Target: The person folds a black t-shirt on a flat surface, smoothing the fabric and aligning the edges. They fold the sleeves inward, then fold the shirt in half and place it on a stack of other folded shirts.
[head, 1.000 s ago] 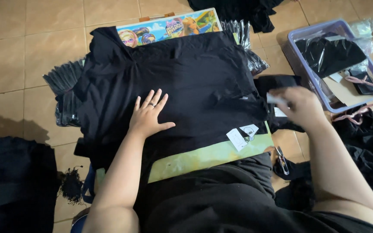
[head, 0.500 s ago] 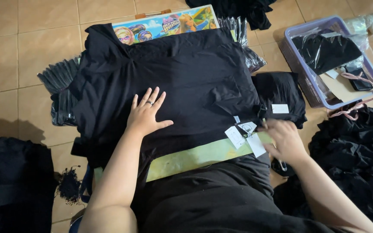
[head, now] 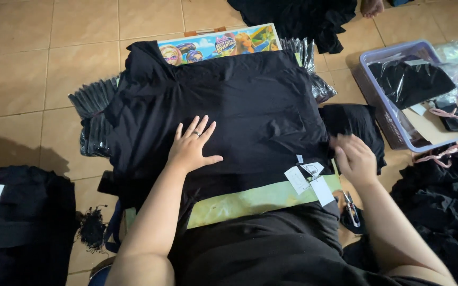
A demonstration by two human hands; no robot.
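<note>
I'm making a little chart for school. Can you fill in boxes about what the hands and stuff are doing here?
left hand: flat, fingers spread, on the black shirt
right hand: at the shirt's right edge, near the white tags
under shirt: colourful board, green strip
right side: lilac basket with bagged black clothes
floor: tan tiles, black clothes piles

garment (head: 239,106): black cloth, matt, soft, faintly creased | hang tags (head: 308,177): white paper, smooth | board (head: 255,198): pale green, smooth, slight sheen | basket (head: 369,87): lilac plastic, smooth | bags (head: 91,103): clear plastic film, glossy, crinkled | floor (head: 43,58): beige tile, smooth, low gloss | ring (head: 197,133): shiny metal
</note>
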